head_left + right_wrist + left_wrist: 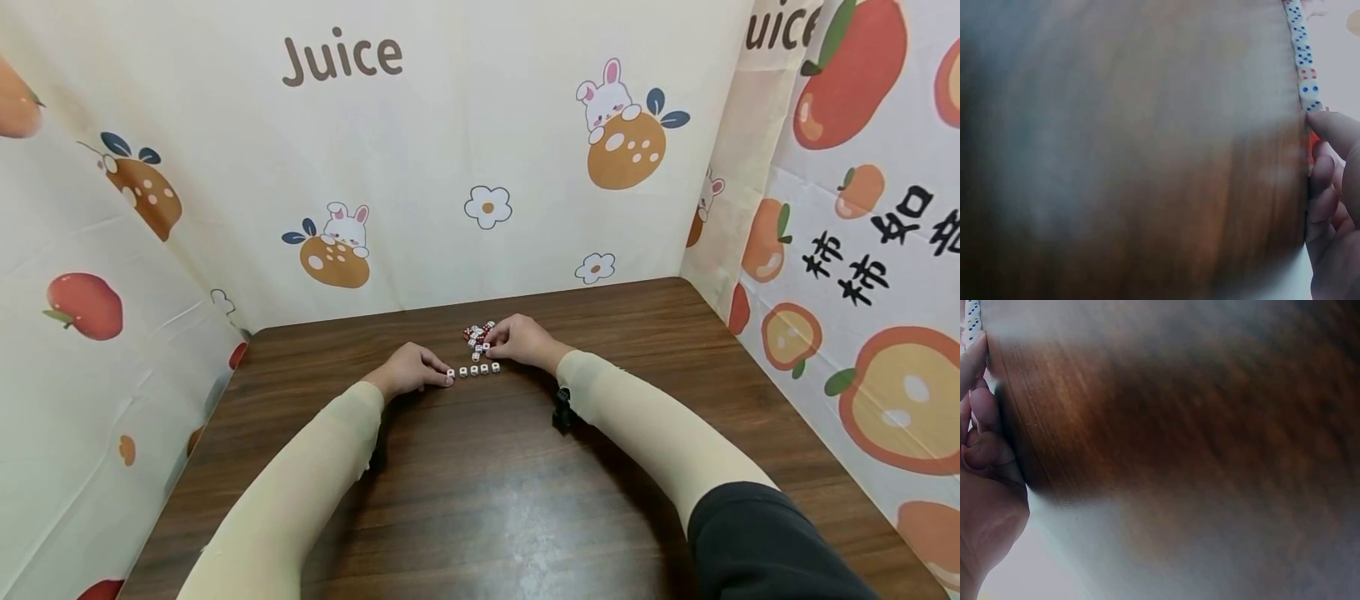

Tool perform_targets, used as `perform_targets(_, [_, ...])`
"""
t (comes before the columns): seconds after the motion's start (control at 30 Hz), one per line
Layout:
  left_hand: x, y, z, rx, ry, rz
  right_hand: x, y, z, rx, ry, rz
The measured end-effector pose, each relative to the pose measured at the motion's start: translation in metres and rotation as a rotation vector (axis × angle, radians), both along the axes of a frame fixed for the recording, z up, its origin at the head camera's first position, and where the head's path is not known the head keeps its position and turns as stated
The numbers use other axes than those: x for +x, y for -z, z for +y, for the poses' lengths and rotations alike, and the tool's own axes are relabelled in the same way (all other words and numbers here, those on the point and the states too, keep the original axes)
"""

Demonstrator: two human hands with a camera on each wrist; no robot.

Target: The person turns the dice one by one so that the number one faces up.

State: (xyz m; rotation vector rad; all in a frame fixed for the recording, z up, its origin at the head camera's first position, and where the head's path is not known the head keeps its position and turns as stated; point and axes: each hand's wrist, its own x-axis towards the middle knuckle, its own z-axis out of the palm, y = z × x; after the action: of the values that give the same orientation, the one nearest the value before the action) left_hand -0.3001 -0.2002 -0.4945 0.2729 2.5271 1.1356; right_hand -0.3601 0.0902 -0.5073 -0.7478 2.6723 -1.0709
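A row of small white dice (474,371) lies across the middle of the wooden table. At its left end my left hand (408,368) pinches the end die (451,374) between thumb and forefinger. In the left wrist view, stacked-looking white dice (974,325) with blue pips show beyond the fingertips. My right hand (522,342) reaches behind the row and holds a white die (486,347) at its fingertips, beside a loose pile of red and white dice (476,333). Its thumb tip meets a die (1313,106) in the right wrist view, with the other fingers curled below.
The dark brown table (480,500) runs back to a printed curtain (450,150) with fruit and rabbit pictures. More printed cloth (862,275) stands along the right side. A black wrist fitting (562,410) hangs under the right forearm.
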Motion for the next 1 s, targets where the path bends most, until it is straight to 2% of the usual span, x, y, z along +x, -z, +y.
perform_targets(0.2, [0.0002,0.0002,0.0005,0.004,-0.003,-0.004,-0.0001,0.0022,-0.0023,0.018,0.024,0.026])
perform_targets(0.43, [0.0004,-0.0009,0.0008,0.002,-0.011,-0.006,0.0019,0.0014,-0.0015,0.022,0.049,-0.014])
perform_targets(0.73, [-0.0006,0.0008,0.0012,-0.005,-0.014,-0.008,0.0012,0.0033,-0.0004,0.059,0.050,-0.006])
perform_targets(1.0, [0.0001,0.0000,0.0011,0.006,-0.015,-0.007,0.0028,0.0008,0.0055,-0.003,0.057,-0.068])
